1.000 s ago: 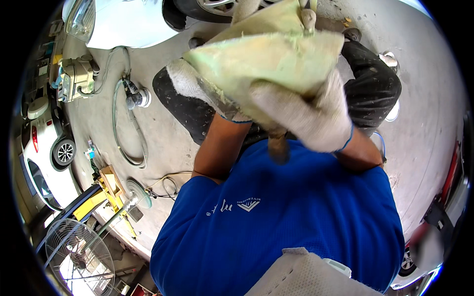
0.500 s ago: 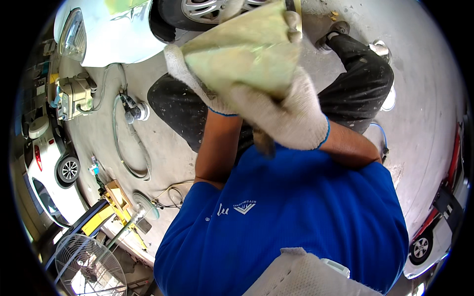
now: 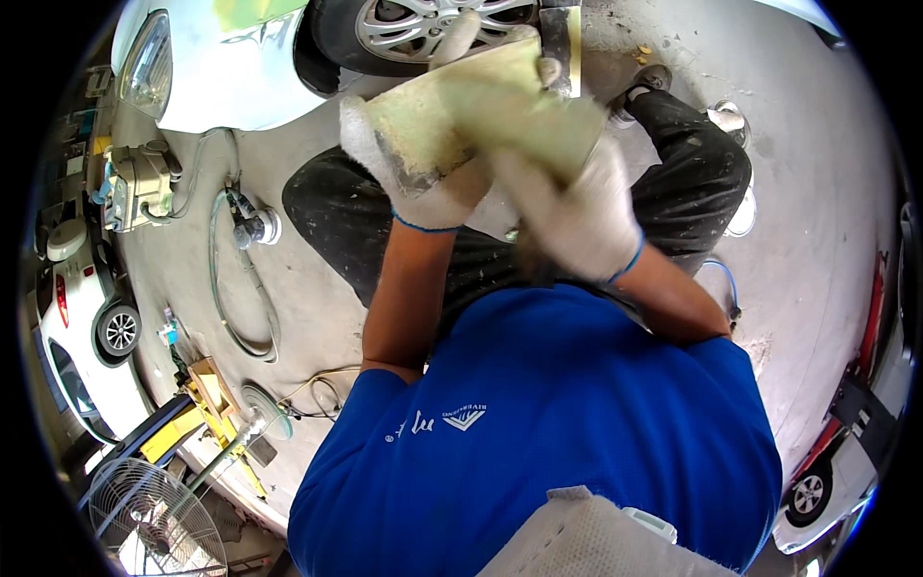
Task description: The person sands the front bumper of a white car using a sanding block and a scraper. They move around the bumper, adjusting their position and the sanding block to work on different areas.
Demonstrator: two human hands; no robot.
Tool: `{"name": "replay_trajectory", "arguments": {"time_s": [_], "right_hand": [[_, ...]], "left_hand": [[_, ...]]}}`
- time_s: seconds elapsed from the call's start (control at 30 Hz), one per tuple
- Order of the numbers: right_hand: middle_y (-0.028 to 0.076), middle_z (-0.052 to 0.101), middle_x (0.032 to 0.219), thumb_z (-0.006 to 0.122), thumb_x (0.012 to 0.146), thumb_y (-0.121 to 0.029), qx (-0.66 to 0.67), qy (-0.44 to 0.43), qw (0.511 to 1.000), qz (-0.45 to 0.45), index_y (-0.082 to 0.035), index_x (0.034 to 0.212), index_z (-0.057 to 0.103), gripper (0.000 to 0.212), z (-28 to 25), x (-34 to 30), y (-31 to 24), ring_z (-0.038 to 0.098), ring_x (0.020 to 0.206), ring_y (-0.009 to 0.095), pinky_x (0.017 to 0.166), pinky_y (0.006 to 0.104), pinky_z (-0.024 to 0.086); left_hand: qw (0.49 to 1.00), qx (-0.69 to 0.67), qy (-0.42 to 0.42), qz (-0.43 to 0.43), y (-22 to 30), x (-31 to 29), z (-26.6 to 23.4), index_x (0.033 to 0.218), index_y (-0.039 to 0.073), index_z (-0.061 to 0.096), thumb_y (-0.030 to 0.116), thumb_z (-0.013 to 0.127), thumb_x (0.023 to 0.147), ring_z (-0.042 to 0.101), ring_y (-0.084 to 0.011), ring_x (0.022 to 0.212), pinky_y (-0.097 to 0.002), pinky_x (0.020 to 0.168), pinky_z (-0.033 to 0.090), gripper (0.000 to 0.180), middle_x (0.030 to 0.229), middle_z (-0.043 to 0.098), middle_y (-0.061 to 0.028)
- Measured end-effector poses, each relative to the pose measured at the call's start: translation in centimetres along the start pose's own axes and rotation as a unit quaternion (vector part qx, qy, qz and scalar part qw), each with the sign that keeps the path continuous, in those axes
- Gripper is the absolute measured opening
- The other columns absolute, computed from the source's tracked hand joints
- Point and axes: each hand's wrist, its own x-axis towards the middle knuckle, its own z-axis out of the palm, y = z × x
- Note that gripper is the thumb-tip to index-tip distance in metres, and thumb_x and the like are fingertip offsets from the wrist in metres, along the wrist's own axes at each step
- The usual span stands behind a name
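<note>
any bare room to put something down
Bare floor shows between the black trousers and the white car at far right; a smaller patch lies between the looped hose and left forearm. Crowded: lower left, around the fan and yellow frame.

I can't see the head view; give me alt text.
The gloved left hand holds a paste-smeared plate; the gloved right hand grips a blurred flat tool overlapping it in view. Ahead is a white car; a sander lies on the floor at left.
</note>
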Motion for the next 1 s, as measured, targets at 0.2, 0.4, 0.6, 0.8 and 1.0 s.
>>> {"name": "replay_trajectory", "arguments": {"time_s": [0.2, 0.4, 0.6, 0.8, 1.0], "right_hand": [[0.017, 0.065, 0.083, 0.063, 0.085, -0.004, -0.044, 0.011, 0.998, 0.049, -0.005, 0.111, 0.068, 0.027, -1.5, 0.3, 1.0, 0.067, 0.075, 0.027, 0.068, 0.0353, 0.054], [0.016, 0.064, 0.082, 0.063, 0.084, -0.002, -0.072, 0.024, 0.987, -0.144, -0.004, 0.114, 0.067, 0.03, -1.0, 0.5, 0.2, 0.065, 0.07, 0.028, 0.063, 0.035, 0.054], [0.012, 0.063, 0.08, 0.064, 0.078, -0.002, -0.076, 0.079, 0.979, -0.173, -0.002, 0.106, 0.066, 0.028, 0.9, -0.4, -0.2, 0.065, 0.066, 0.027, 0.059, 0.0334, 0.053], [0.012, 0.062, 0.076, 0.065, 0.083, -0.007, -0.004, 0.1, 0.994, -0.034, -0.003, 0.106, 0.067, 0.023, 0.4, 0.8, -0.5, 0.064, 0.065, 0.026, 0.058, 0.0341, 0.052], [0.014, 0.061, 0.074, 0.064, 0.082, -0.005, -0.016, 0.083, 0.996, -0.006, -0.002, 0.1, 0.067, 0.019, -0.2, 1.8, -0.2, 0.064, 0.066, 0.03, 0.058, 0.0365, 0.053]], "left_hand": [[0.96, 0.217, 0.177, -0.001, 0.5, -0.7, -0.2, 0.155, 0.009, 0.017, 0.06, 0.04, 0.098, 0.042, -0.0371, 0.133, -0.0492, 0.113, 0.035, 0.08, 0.149, 0.033, -0.0271], [0.983, -0.091, 0.078, -0.137, 1.2, 1.0, -2.3, 0.136, 0.001, 0.038, 0.023, 0.049, 0.102, 0.059, -0.0253, 0.106, -0.0347, 0.098, 0.051, 0.041, 0.113, 0.058, -0.0137], [0.962, 0.227, 0.15, -0.002, 1.9, -0.8, 3.2, 0.146, 0.002, 0.026, 0.026, 0.053, 0.101, 0.06, -0.0208, 0.103, -0.0309, 0.095, 0.051, 0.058, 0.122, 0.057, -0.0148], [0.87, 0.453, 0.175, 0.081, 1.9, -1.7, 1.6, 0.148, 0.001, 0.032, 0.027, 0.053, 0.1, 0.057, -0.0171, 0.113, -0.0288, 0.097, 0.049, 0.058, 0.139, 0.048, -0.0165], [0.863, 0.501, 0.056, -0.033, 4.3, -0.8, -0.6, 0.151, 0.001, 0.026, 0.03, 0.053, 0.1, 0.054, -0.0238, 0.122, -0.0331, 0.103, 0.046, 0.065, 0.149, 0.037, -0.018]]}}
